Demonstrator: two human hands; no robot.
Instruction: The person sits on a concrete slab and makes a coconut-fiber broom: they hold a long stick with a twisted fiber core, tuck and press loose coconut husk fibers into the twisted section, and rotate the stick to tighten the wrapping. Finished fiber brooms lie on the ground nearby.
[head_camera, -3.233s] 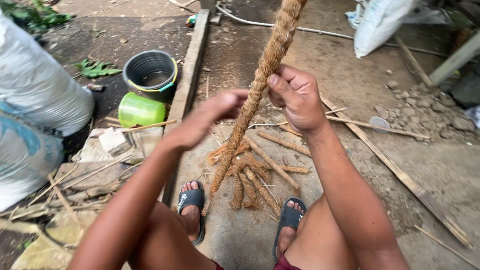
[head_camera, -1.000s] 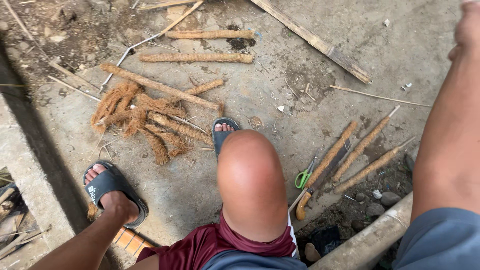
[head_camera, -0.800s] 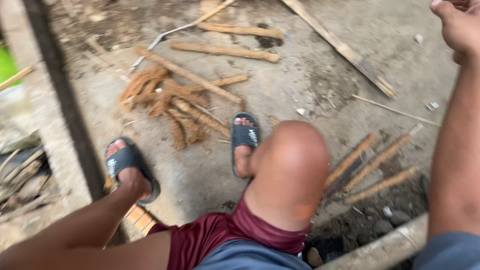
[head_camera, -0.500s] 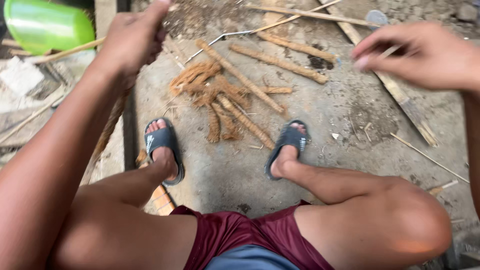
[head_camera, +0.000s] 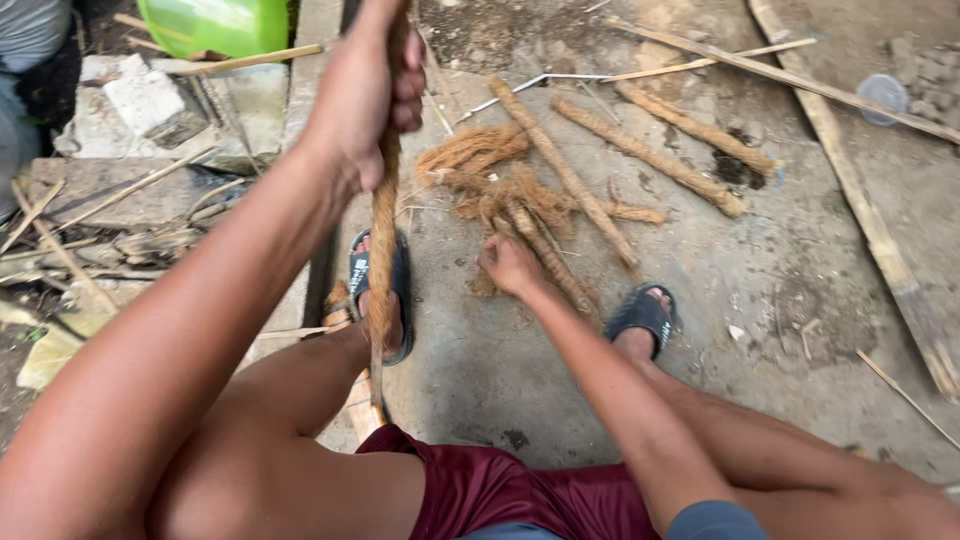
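Head view, nearest first: maroon shorts (head_camera: 500, 495) and bare knees fill the bottom edge, with both forearms stretching away from them. The left hand (head_camera: 365, 95) is raised high at the top of the frame, its fingers (head_camera: 408, 85) wrapped closed round a thick brown fibre rope (head_camera: 383, 250) that hangs straight down past the left sandal (head_camera: 380, 290) toward the lap. The right hand (head_camera: 510, 265) reaches down to the concrete floor (head_camera: 760, 300), lying on the near end of a pile of loose fibre bundles (head_camera: 500, 190); whether its fingers have closed on a strand cannot be told, since they are turned away. The right sandal (head_camera: 640, 310) sits just beside that pile.

Further out lie several rolled fibre lengths (head_camera: 650, 155), a long wooden slat (head_camera: 860, 210), and at the top left a green plastic basin (head_camera: 215, 22) beside rubble.

The rope looks coarse, dry and light, fairly stiff along its twisted body yet fraying at the ends; it likely grips well without slipping. A firm full-hand hold on the tight twisted part seems soundest, as loose ends would probably pull apart.
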